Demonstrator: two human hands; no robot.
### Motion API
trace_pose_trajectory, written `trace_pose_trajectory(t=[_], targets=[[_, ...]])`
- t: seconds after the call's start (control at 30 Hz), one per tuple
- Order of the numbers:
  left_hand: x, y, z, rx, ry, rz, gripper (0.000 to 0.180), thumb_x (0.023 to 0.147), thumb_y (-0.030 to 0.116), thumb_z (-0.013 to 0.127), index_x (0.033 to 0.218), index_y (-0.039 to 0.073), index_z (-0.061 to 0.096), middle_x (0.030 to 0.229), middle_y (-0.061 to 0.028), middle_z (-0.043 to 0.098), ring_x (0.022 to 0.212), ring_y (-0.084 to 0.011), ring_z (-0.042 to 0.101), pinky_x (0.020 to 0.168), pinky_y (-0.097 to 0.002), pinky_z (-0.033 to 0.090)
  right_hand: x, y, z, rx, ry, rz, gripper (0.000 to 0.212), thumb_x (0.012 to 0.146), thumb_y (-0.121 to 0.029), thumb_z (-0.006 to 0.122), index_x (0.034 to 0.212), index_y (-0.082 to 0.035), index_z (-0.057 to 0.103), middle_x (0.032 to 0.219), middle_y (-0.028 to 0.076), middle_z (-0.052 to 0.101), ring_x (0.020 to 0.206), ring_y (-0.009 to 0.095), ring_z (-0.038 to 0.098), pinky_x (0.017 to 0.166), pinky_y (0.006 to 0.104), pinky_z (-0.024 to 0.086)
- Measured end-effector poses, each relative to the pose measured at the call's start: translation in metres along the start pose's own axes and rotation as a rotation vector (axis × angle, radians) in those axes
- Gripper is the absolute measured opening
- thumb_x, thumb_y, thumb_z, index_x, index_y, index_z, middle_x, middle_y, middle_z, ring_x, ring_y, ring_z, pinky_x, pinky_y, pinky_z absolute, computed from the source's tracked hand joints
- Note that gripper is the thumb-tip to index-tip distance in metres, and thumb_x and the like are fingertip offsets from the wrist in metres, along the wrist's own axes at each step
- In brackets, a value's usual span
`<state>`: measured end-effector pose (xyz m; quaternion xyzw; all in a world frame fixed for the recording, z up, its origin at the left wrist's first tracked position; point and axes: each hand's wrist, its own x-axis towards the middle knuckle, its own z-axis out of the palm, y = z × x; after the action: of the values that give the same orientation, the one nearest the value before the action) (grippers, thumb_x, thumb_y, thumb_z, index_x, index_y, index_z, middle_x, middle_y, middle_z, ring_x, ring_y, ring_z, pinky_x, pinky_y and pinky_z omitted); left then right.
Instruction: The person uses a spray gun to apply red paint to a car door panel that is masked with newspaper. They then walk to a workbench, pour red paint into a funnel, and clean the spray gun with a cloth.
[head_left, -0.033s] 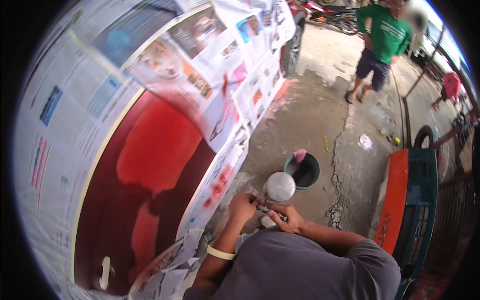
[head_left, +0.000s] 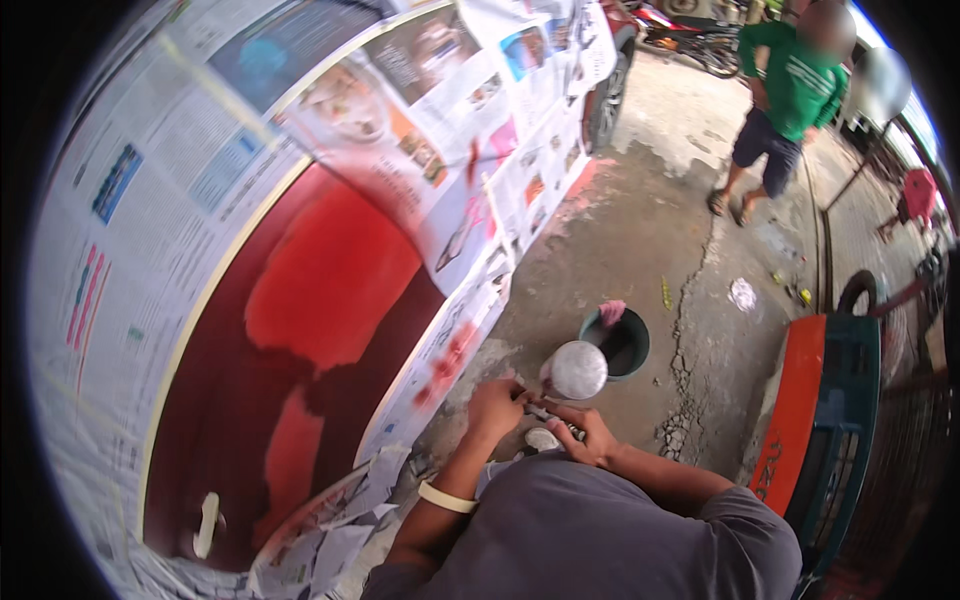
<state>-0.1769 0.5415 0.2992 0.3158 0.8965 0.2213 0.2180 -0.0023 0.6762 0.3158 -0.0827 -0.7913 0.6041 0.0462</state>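
A paint spray gun (head_left: 547, 412) with a round whitish cup (head_left: 579, 370) is held low in front of my body. My right hand (head_left: 594, 436) is wrapped round its metal body. At the gun's other end, the fingers of my left hand (head_left: 490, 408) are pinched together against it; exactly which part they grip is hidden. To the left stands a dark red car door panel (head_left: 345, 400) with brighter red patches and a pale handle (head_left: 207, 526). Newspaper (head_left: 130, 290) and tape cover the surfaces around the panel.
A dark bucket (head_left: 634, 368) with a pink cloth (head_left: 612, 312) on its rim stands beyond the cup. Someone in a green shirt (head_left: 800, 95) stands farther off. An orange and dark green vehicle panel (head_left: 795, 410) is at the right. Cracked concrete (head_left: 680, 350) runs between.
The scene has shifted slightly to the right in the view. Both hands stay at the spray gun; my left hand sits slightly higher in view. The person in green remains standing.
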Motion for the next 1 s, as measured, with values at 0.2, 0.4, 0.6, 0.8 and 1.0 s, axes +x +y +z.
trace_pose_trajectory(t=[0.2,0.4,0.6,0.8,1.0], targets=[[-0.003,0.008,-0.013,-0.097,0.037,-0.08,0.027,0.091,0.037,0.074,0.097,0.012,0.082,0.091,-0.0152,0.077,0.09,-0.0362,0.074,0.081,-0.0468,0.058,0.01,-0.001,-0.004,0.013,-0.019,0.044,0.044,0.102,-0.017,0.056,0.142,0.0,0.06,0.133,0.029,0.066,0.126,0.041,0.064,0.107,0.0432,0.047],[-0.011,-0.002,-0.013,-0.118,0.092,-0.086,0.023,0.091,0.035,0.072,0.097,0.015,0.082,0.092,-0.0134,0.077,0.092,-0.0372,0.073,0.083,-0.0487,0.058,0.017,0.006,0.003,0.004,-0.034,0.025,0.043,0.103,-0.019,0.055,0.141,0.0,0.061,0.118,0.025,0.072,0.105,0.03,0.07,0.096,0.0385,0.051],[-0.019,-0.007,-0.012,-0.134,0.165,-0.076,0.022,0.092,0.034,0.072,0.096,0.014,0.081,0.09,-0.0124,0.077,0.087,-0.0363,0.073,0.08,-0.0475,0.058,0.02,0.008,0.007,0.016,-0.047,-0.014,0.044,0.105,-0.024,0.054,0.142,-0.002,0.06,0.103,0.02,0.074,0.087,0.021,0.069,0.085,0.0366,0.054],[-0.024,-0.017,-0.008,-0.443,0.427,-0.119,0.023,0.096,0.03,0.07,0.108,0.012,0.077,0.097,-0.0141,0.077,0.088,-0.0329,0.074,0.078,-0.0438,0.059,0.02,0.011,0.005,0.128,-0.003,-0.057,0.048,0.105,-0.026,0.049,0.143,0.003,0.059,0.087,0.012,0.068,0.074,0.016,0.061,0.073,0.0329,0.051],[-0.011,-0.064,0.023,-0.856,0.68,-0.105,0.032,0.106,0.026,0.062,0.124,-0.001,0.067,0.109,-0.0119,0.074,0.092,-0.0152,0.071,0.076,-0.0333,0.062,0.012,0.008,-0.005,0.151,0.029,-0.26,0.067,0.104,-0.047,0.045,0.139,0.008,0.06,0.083,0.009,0.069,0.056,0.01,0.052,0.056,0.0281,0.044]])
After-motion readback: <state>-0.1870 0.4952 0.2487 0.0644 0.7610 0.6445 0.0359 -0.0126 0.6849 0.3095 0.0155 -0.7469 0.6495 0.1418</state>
